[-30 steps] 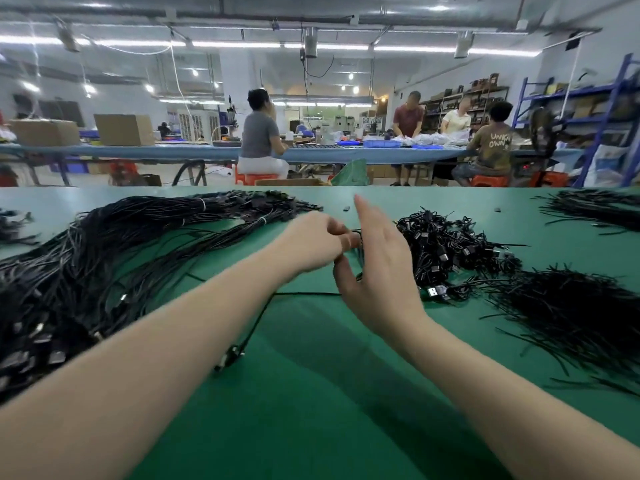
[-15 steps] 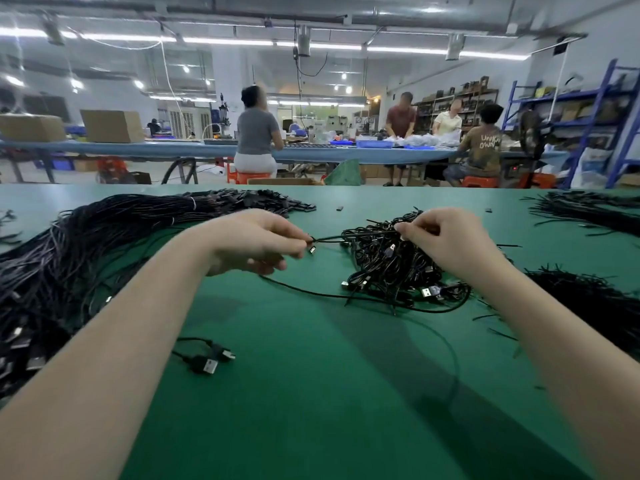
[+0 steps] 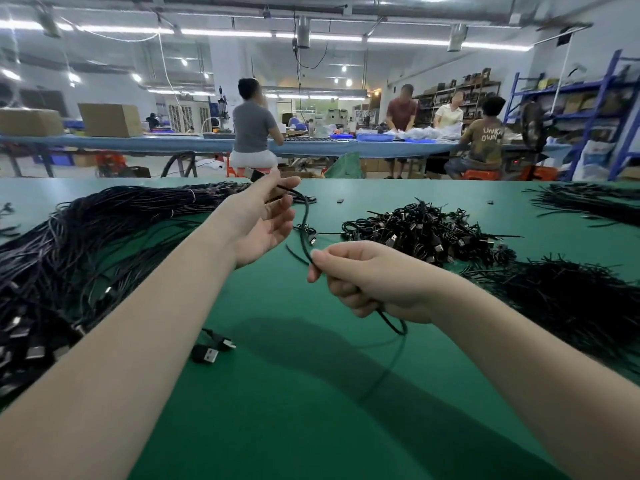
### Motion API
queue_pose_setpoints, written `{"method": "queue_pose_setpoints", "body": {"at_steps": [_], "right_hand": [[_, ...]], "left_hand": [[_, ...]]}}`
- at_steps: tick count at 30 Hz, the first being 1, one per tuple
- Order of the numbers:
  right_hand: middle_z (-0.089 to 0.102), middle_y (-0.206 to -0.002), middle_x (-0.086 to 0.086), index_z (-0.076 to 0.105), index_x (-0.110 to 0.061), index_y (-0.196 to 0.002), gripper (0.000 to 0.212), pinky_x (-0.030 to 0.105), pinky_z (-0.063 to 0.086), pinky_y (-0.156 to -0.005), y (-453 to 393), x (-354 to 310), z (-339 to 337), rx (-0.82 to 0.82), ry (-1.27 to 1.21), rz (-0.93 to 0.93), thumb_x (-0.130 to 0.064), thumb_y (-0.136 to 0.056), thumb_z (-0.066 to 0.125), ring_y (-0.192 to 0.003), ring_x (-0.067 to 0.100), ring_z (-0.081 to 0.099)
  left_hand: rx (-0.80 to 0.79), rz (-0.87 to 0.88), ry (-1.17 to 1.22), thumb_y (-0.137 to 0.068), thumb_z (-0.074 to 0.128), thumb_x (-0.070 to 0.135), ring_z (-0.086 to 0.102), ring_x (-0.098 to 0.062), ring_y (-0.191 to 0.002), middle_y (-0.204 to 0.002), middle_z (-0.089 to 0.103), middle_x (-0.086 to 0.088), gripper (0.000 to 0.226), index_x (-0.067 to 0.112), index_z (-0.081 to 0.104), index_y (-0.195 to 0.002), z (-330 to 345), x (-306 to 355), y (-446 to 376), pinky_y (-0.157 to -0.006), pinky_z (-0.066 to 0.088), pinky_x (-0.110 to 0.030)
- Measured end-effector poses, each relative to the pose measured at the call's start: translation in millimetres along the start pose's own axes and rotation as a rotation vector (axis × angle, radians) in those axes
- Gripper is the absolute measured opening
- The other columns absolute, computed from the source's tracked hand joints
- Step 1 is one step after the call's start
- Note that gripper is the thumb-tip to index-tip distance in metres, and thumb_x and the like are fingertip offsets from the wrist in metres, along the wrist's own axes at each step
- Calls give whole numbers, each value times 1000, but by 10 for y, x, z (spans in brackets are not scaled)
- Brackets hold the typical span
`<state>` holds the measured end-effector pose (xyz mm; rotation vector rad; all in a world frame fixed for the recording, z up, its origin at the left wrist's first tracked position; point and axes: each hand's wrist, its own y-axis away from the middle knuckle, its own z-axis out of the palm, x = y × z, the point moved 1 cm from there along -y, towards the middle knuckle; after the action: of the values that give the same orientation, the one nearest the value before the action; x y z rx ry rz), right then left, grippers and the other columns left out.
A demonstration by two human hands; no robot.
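The left hand (image 3: 258,220) pinches the USB cable (image 3: 306,216) near its plug, and the right hand (image 3: 367,278) curls round it lower down. Its dangling slack could snag the tangled cable pile (image 3: 426,233).

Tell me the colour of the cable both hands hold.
Black; the cable shows best in the head view, against the green table.

The hall is lit brightly and evenly by rows of ceiling tube lights (image 3: 225,32), which are blown out to white glare. Soft shadows of the forearms (image 3: 138,341) are cast on the green table (image 3: 277,427). Straight lines are bowed towards the frame edges, and the hanging loop of the cable (image 3: 396,329) is smeared by motion.
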<state>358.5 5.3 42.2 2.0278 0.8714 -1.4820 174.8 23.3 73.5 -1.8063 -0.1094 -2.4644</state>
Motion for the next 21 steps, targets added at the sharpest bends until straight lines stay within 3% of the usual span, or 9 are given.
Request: {"method": "queue_pose_setpoints", "body": {"at_steps": [4,10,14,17,19,21], "right_hand": [[35,-56,-8,64,-24,-79,31,19,21,-44,13,-35,50,20,35,-27,-42,-98,47,-45,8,25],[40,-56,-10,67,-24,-84,30,17,24,-42,-29,158,69,-36,107,40,-42,-98,48,-44,8,27],[37,-53,-8,61,-20,-73,36,19,24,-41,-38,309,-33,114,139,126,-49,-93,52,-42,9,26],[34,-47,-11,46,-20,-64,41,19,22,-38,-9,220,-199,309,131,105,-52,-89,56,-39,8,25],[32,-44,-11,44,-20,-62,41,18,20,-37,17,66,-287,381,26,53,-46,-93,54,-37,8,22],[33,-47,-10,51,-18,-69,35,18,20,-38,41,-98,-282,362,-2,5,-38,-98,48,-38,8,23]], "left_hand": [[-34,-13,22,-99,45,39,64,-7,-60,-75,70,5,32,22,69,-89,55,-2,0,-54,51,-16],[-145,14,-22,-98,46,38,66,-7,-58,-61,66,8,49,22,71,-59,133,209,134,-71,55,-27],[-512,-45,-42,-93,47,38,59,-9,-50,-55,59,8,45,21,69,-59,241,324,351,-53,50,-21],[-764,-202,-484,-88,47,45,67,-15,-58,-68,71,-2,43,17,75,-71,275,212,417,-52,50,-23],[-699,-268,-759,-94,40,47,71,-18,-79,-88,75,-6,50,14,76,-86,313,37,342,-60,53,-22],[-487,-175,-772,-101,33,44,67,-19,-88,-90,72,-3,49,11,68,-93,380,-88,262,-72,51,-27]]}}
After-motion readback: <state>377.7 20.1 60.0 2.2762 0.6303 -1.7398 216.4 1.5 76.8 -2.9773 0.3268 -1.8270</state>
